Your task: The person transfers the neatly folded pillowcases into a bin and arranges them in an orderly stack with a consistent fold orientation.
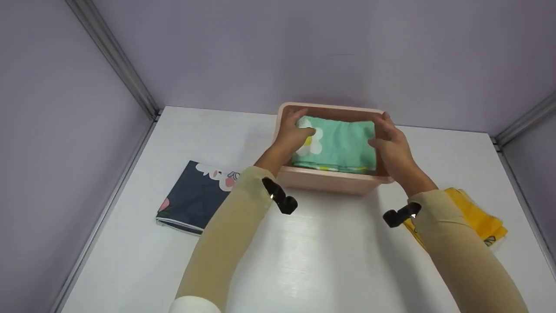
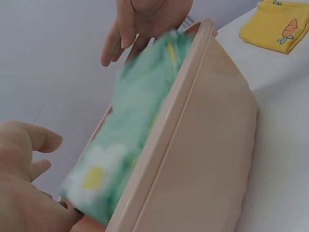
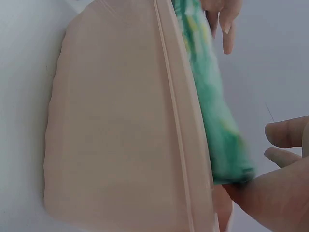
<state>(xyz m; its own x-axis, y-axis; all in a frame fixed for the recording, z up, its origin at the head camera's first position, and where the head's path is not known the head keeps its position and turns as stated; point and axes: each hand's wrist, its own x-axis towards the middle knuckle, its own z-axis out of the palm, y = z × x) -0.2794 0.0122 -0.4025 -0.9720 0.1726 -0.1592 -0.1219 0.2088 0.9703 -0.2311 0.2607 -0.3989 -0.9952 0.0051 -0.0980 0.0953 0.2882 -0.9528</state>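
A folded green cloth [image 1: 345,141] with a white, yellow-centred flower print lies inside the pink plastic bin [image 1: 328,184]. In both wrist views this cloth [image 2: 140,106] is blurred and shows level with or above the bin's rim. My left hand [image 1: 292,134] is over the bin's left end, its thumb and fingers spread apart beside the cloth. At the opposite end is my right hand [image 1: 393,148], with its thumb over the cloth's edge and its fingers extended by the rim. Parts of both hands near the cloth's ends are hidden in the wrist views.
To the left lies a folded navy cloth [image 1: 189,195] with a white and pink print, partly under the left sleeve [image 1: 230,221]. A yellow folded cloth [image 1: 480,219] with a carrot print lies at right, partly behind the right sleeve [image 1: 464,252]. A grey wall [image 1: 325,52] rises behind the bin.
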